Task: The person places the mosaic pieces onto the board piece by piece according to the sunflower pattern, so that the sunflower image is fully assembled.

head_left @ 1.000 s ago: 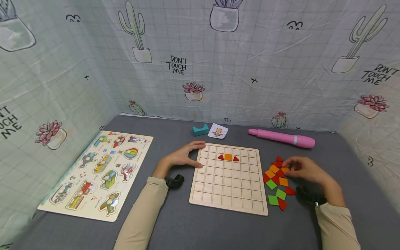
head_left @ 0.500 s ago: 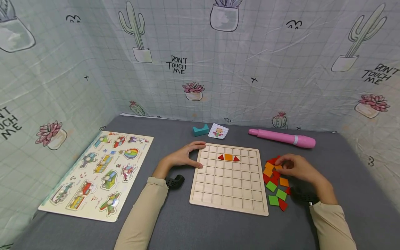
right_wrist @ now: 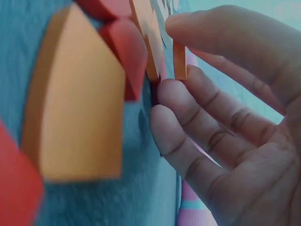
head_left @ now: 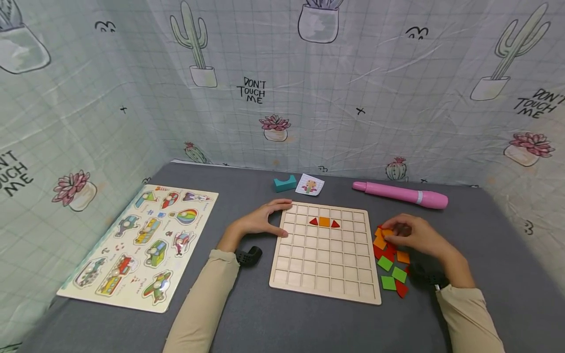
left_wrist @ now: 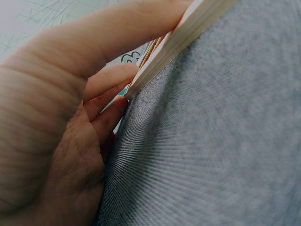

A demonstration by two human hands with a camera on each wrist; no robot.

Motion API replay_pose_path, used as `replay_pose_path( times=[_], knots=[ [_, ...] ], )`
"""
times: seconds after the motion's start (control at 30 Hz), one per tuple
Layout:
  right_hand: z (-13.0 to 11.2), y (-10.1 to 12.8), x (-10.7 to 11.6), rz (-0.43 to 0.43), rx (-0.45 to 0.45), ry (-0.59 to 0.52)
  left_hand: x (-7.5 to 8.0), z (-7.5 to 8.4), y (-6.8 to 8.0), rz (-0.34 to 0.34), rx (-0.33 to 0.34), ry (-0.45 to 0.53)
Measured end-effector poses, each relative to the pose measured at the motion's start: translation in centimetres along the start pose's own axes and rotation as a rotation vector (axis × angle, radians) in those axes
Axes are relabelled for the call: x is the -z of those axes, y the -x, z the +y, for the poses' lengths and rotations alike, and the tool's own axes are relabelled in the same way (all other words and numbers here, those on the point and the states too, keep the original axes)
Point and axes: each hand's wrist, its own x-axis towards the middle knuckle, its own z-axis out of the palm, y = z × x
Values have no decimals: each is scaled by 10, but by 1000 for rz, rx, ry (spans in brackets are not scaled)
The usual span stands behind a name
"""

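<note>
A pale wooden grid board [head_left: 326,264] lies mid-table, holding an orange square tile [head_left: 324,222] between two red triangle tiles [head_left: 314,221] in an upper row. My left hand [head_left: 260,220] rests at the board's upper left corner, thumb and fingers spread along its edge. In the left wrist view the thumb touches the board's rim [left_wrist: 169,52]. Right of the board, my right hand [head_left: 417,236] pinches an orange square tile [right_wrist: 179,61] between thumb and fingers, over a loose pile of red, orange and green tiles [head_left: 385,263]. The hand covers part of the pile.
A picture puzzle board [head_left: 176,250] with vehicle pieces lies at the left. Behind the grid board are a teal block [head_left: 285,184], a small pattern card [head_left: 310,185] and a pink pen-shaped object [head_left: 401,194]. A printed curtain [head_left: 335,137] encloses the table's back and sides.
My right hand has moved left over the pile, toward the board, with its fingertips at an orange tile. My left hand has stayed at the board's corner.
</note>
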Motion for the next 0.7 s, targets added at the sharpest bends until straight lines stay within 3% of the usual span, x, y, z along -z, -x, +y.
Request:
replay_pose_path(
  times=[0.23,0.7],
  knots=[
    [-7,-10,-10,-46,51,-1,0,0,0,-2,5,-10],
    [-34,-34,-28,-140,38,-38,0,-2,-1,3,2,-20]
  ],
)
